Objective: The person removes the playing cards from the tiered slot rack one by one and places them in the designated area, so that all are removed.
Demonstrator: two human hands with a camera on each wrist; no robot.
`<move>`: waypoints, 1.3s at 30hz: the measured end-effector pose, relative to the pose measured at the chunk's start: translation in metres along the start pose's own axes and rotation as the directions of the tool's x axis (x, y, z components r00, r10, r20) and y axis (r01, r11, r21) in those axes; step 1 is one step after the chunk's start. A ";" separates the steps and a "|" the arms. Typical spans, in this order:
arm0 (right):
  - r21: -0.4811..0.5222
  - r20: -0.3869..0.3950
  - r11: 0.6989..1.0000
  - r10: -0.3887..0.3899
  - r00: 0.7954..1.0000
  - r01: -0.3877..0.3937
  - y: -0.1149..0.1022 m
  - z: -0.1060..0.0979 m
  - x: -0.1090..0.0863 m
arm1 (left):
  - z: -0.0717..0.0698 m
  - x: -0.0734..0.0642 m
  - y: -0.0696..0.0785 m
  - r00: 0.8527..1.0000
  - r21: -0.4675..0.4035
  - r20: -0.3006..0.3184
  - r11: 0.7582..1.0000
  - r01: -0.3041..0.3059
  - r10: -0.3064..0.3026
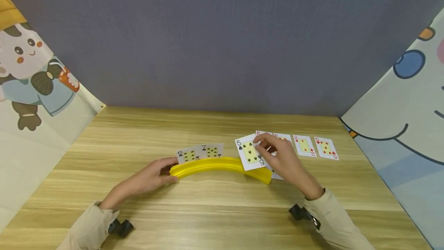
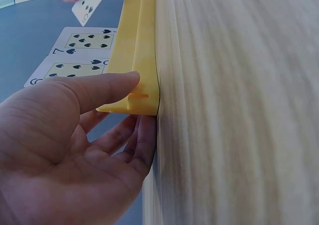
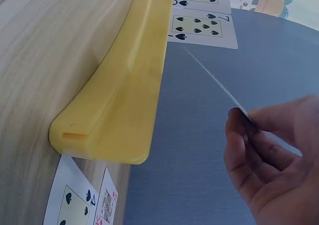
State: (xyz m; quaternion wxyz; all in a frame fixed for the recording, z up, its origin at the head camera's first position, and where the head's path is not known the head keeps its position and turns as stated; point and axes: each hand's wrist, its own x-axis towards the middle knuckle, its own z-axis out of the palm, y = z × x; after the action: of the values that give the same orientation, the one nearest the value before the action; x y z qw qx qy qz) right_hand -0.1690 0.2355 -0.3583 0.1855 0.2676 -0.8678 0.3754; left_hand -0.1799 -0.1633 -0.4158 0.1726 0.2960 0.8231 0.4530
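A curved yellow card holder (image 1: 215, 164) lies on the table. My left hand (image 1: 152, 176) grips its left end, thumb (image 2: 109, 88) on the front side and fingers behind. Upright in its left half stand the six of spades (image 1: 189, 156) and the seven of spades (image 1: 212, 152), side by side. My right hand (image 1: 281, 158) pinches the five of spades (image 1: 248, 153) at its right edge, between thumb and fingertips. In the right wrist view that card appears edge-on, raised apart from the holder. In the head view it overlaps the holder's right part.
Beyond the holder's right end, the four of spades (image 3: 70, 207) lies on the table, partly hidden. A row of face-up red cards runs along the back right: a king (image 3: 107, 202), another partly covered card, the two of diamonds (image 1: 304, 146) and the five of hearts (image 1: 326, 148). A grey wall (image 1: 222, 49) rises behind.
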 end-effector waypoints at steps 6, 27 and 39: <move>-0.033 -0.014 0.999 -0.023 1.000 0.022 0.000 -0.003 -0.005 | 0.001 0.002 0.001 1.000 0.011 -0.005 1.000 -0.005 0.005; -0.169 -0.088 0.979 0.100 0.991 -0.114 0.009 -0.037 -0.038 | 0.002 -0.001 0.004 1.000 -0.022 -0.002 1.000 0.017 -0.017; -0.208 -0.135 0.963 0.146 0.980 -0.172 0.028 -0.060 -0.055 | 0.001 -0.002 0.004 1.000 -0.011 -0.001 1.000 0.019 -0.019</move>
State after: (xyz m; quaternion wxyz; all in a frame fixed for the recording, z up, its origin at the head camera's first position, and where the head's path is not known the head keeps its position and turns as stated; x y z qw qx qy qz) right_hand -0.1352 0.3144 -0.3630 0.2342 0.1523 -0.9099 0.3067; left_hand -0.1765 -0.1619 -0.4127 0.1782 0.2871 0.8234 0.4559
